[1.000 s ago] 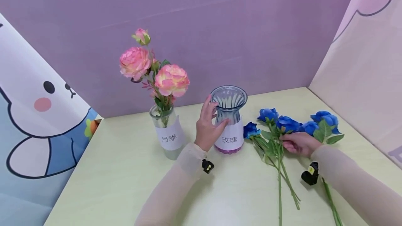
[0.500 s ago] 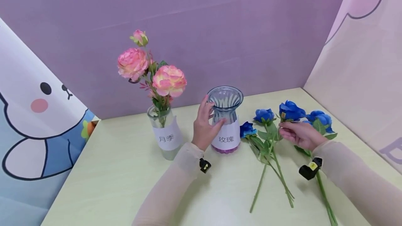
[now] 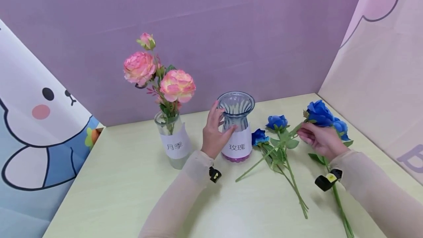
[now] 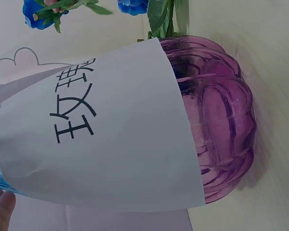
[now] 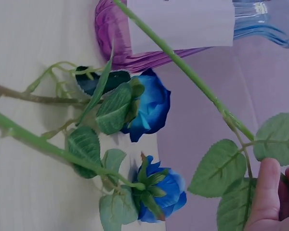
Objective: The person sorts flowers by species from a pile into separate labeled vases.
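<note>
My left hand [image 3: 213, 135] holds the neck of a blue-to-purple glass vase [image 3: 242, 122], thumb in front and fingers up by the rim. A white paper label [image 4: 86, 139] wraps the vase, which stands upright. With my right hand [image 3: 320, 140] I pinch the stem of a blue rose [image 3: 318, 114] just below its bloom. That rose's stem [image 5: 183, 67] slants down to the left, its cut end in front of the vase. Two blue roses, one nearer the vase [image 3: 259, 137] and one behind [image 3: 277, 121], lie between vase and right hand.
Left of the blue vase stands a clear glass vase [image 3: 167, 119] with pink flowers [image 3: 178, 85] and a paper label. Another blue rose [image 3: 342, 127] lies under and beyond my right hand. A purple backdrop [image 3: 281, 39] closes off the table's far side.
My right hand has lifted one blue rose and moved it slightly right, its stem swinging from pointing straight toward me to slanting left. The left hand has stayed on the vase.
</note>
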`<state>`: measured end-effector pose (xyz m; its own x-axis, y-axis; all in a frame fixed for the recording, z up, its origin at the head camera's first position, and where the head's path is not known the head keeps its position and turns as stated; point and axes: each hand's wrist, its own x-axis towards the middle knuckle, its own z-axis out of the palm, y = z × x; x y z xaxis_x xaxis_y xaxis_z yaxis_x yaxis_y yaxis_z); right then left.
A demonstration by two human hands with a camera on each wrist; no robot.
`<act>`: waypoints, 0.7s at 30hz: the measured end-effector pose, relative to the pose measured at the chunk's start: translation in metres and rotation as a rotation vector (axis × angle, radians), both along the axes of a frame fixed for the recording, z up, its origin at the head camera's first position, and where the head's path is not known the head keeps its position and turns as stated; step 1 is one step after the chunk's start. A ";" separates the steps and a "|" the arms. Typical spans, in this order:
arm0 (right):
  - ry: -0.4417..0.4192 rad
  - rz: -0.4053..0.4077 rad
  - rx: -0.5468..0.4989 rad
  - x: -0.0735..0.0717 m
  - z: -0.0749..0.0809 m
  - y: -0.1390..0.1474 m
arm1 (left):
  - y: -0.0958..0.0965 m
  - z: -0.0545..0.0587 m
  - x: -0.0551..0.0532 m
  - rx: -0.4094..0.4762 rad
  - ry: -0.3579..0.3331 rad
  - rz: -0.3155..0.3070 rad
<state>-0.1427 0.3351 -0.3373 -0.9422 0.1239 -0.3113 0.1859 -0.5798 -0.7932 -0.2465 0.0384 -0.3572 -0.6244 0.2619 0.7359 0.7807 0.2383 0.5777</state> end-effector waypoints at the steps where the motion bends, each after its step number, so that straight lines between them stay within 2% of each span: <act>1: 0.013 -0.013 -0.029 0.001 0.000 0.000 | 0.000 0.000 0.000 0.004 -0.008 -0.007; 7: 0.147 -0.091 -0.175 0.007 -0.002 0.004 | 0.003 0.001 0.002 0.012 -0.058 -0.031; 11: 0.219 -0.160 -0.256 0.012 0.002 0.008 | 0.003 0.002 0.002 0.009 -0.078 -0.034; 15: 0.240 -0.207 -0.324 0.016 0.006 0.011 | 0.003 0.001 0.002 0.008 -0.079 -0.028; 21: 0.225 -0.219 -0.339 0.021 0.011 0.014 | 0.001 -0.001 0.001 0.008 -0.044 -0.017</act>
